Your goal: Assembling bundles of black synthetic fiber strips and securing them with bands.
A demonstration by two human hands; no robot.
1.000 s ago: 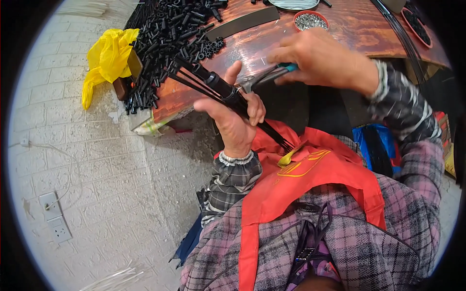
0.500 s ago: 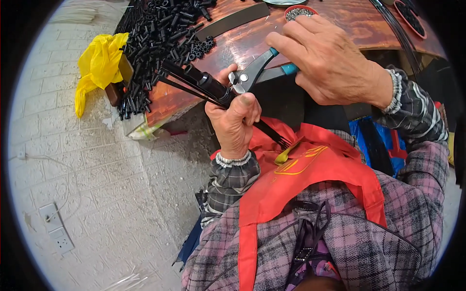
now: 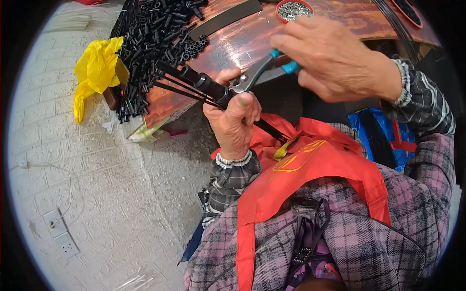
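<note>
My left hand (image 3: 234, 121) is closed round a black tube (image 3: 209, 86), with several thin black rods (image 3: 182, 91) alongside it. The rods run out below the fist toward my lap. A pair of pliers (image 3: 264, 70) with teal grip ends reaches in from the right, its metal jaws against the bundle beside my left thumb. My right hand (image 3: 340, 60) grips the handles, the fingers on the upper grip and the thumb side at the lower one. What exactly sits between the jaws is too small to tell.
Loose black tubular parts (image 3: 162, 29) are heaped on the reddish wooden table (image 3: 233, 48), next to a curved dark strip (image 3: 225, 19). A red dish (image 3: 294, 10) holds small metal bits. A yellow plastic bag (image 3: 98, 65) hangs at the table's left edge. Red cloth (image 3: 310, 165) covers my lap.
The plier handles look slightly closer together and the jaws more closed. My right hand has shifted a little to the right; my left hand keeps its hold. The whole view has moved slightly.
</note>
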